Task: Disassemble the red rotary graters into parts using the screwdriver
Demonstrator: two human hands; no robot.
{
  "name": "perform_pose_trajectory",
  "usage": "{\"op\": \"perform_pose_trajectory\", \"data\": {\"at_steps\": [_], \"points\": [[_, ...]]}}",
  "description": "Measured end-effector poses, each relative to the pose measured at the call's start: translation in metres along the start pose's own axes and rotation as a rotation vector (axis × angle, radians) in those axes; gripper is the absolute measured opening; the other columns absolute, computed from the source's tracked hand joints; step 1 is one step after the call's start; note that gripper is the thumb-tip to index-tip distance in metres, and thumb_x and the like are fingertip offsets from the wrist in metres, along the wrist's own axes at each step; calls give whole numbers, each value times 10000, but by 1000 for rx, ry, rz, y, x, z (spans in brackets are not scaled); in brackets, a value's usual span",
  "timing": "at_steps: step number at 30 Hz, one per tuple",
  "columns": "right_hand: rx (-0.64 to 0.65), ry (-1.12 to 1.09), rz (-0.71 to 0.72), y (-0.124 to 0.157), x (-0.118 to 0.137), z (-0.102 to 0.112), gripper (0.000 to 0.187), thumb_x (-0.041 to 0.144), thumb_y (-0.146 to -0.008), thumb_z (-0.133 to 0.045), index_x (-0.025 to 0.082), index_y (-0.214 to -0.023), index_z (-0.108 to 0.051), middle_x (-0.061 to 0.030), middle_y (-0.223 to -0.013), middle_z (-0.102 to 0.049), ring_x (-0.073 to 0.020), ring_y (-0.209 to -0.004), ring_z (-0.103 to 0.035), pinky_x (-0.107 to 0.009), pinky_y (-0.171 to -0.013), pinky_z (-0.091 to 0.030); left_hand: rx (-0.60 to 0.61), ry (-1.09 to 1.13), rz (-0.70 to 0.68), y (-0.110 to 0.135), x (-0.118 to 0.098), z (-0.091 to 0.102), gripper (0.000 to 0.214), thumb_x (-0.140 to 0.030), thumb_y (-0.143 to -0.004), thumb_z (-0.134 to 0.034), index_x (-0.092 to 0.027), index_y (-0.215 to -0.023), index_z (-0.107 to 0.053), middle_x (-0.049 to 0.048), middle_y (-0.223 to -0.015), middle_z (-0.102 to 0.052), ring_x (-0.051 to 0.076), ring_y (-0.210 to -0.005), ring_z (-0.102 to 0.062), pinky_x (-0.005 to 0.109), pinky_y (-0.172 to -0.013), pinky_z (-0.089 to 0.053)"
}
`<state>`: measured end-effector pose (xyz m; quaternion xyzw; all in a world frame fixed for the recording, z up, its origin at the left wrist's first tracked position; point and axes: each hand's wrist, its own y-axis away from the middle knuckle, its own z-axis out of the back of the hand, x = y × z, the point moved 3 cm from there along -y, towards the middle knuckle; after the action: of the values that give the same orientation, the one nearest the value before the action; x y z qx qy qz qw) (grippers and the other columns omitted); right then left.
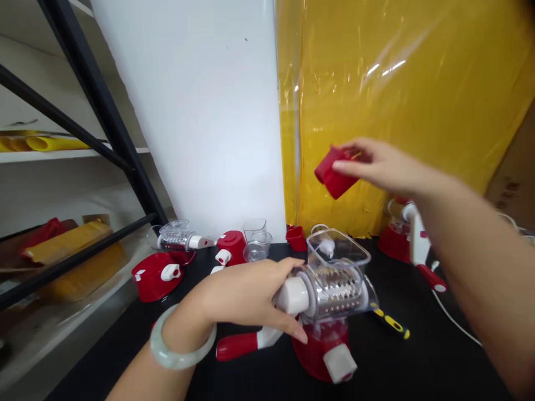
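Note:
My left hand (pixel 259 295) wraps around the white crank hub of a rotary drum grater (pixel 334 289), thumb below and fingers above. The grater stands on a red base (pixel 313 351) with a white knob, and its red crank handle (pixel 237 346) points left. A clear hopper (pixel 340 245) sits over the perforated metal drum; no food shows in it. Up to the right, in front of the yellow sheet, my right hand (pixel 371 159) grips a red food pusher (pixel 336 171), tilted and apart from the hopper.
Another grater drum (pixel 175 239) and a red base (pixel 156 275) stand at left. Behind are a smaller red base (pixel 232 248), a clear hopper (pixel 256 242) and another red pusher (pixel 296 238). A yellow-black screwdriver (pixel 390 320) lies right; another grater (pixel 397 239) stands farther back. Black shelf bars (pixel 104 111) border the left.

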<state>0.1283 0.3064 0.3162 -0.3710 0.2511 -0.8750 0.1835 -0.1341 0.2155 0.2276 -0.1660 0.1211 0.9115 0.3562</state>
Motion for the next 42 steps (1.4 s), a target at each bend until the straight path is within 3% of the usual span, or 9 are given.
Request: {"op": "perform_pose_trajectory", "data": {"at_steps": [3, 6, 9, 13, 22, 29, 34, 38, 42], "points": [[229, 62, 50, -5, -39, -71, 608, 540, -783, -751, 181, -1265, -666, -114, -1244, -667, -244, -1073, -660, -398, -978, -530, 24, -71, 93, 3, 4, -1, 935, -763, -707, -695, -229, -1448, -497, 115, -1082, -732, 316, -917, -700, 332, -715, -470], [366, 190, 148, 1, -60, -129, 646, 551, -784, -763, 171, -1297, -662, -117, -1221, -669, -235, -1083, -652, -367, -979, -521, 51, -12, 128, 5, 9, -3, 826, -780, -723, -663, -239, -1343, -587, 85, -1011, -739, 277, -836, -694, 307, -673, -448], [425, 302, 194, 11, -67, -164, 710, 602, -760, -779, 165, -1307, -661, -132, -1183, -668, -247, -1066, -652, -355, -938, -522, 47, 17, 132, 6, 13, -2, 748, -751, -723, -689, -252, -1276, -624, 78, -1046, -738, 275, -891, -691, 300, -702, -449], [474, 397, 213, 22, -71, -191, 724, 670, -729, -770, 148, -1226, -696, -157, -1146, -670, -281, -997, -663, -372, -858, -530, 97, 1, 154, 5, 17, -4, 668, -713, -735, -704, -287, -1244, -633, 55, -1034, -742, 276, -863, -692, 308, -660, -431], [466, 643, 300, 33, -63, -208, 620, 666, -800, -676, 111, -1076, -714, -214, -1070, -661, -357, -1049, -602, -450, -863, -496, 95, 14, 153, 3, 19, -6, 653, -711, -747, -698, -272, -1227, -639, 55, -1022, -736, 254, -827, -687, 293, -633, -431], [435, 682, 319, 43, -68, -216, 424, 653, -831, -553, 346, -1063, -730, -112, -1093, -689, -318, -1022, -621, -470, -833, -477, 117, 8, 134, 2, 18, -4, 631, -665, -773, -710, -273, -1259, -618, 41, -1021, -737, 245, -843, -688, 286, -652, -427], [473, 662, 353, 47, -73, -214, 446, 639, -820, -576, 320, -1088, -737, -117, -1156, -674, -335, -1067, -598, -487, -885, -458, 132, -10, 109, 1, 20, -3, 619, -634, -799, -698, -250, -1278, -616, 58, -1056, -731, 253, -883, -685, 293, -698, -442], [499, 631, 336, 53, -74, -206, 538, 617, -828, -650, 177, -1125, -734, -170, -1188, -634, -325, -1098, -582, -450, -937, -442, 125, -1, 108, -1, 21, -2, 637, -609, -789, -716, -234, -1292, -608, 60, -1044, -723, 237, -830, -680, 290, -667, -444], [470, 577, 304, 55, -67, -187, 480, 552, -854, -681, 180, -1154, -721, -153, -1186, -617, -301, -1085, -582, -411, -949, -442, 101, -3, 85, -1, 19, -1, 586, -564, -787, -734, -238, -1259, -611, 50, -1028, -712, 228, -825, -674, 280, -664, -448]]}}
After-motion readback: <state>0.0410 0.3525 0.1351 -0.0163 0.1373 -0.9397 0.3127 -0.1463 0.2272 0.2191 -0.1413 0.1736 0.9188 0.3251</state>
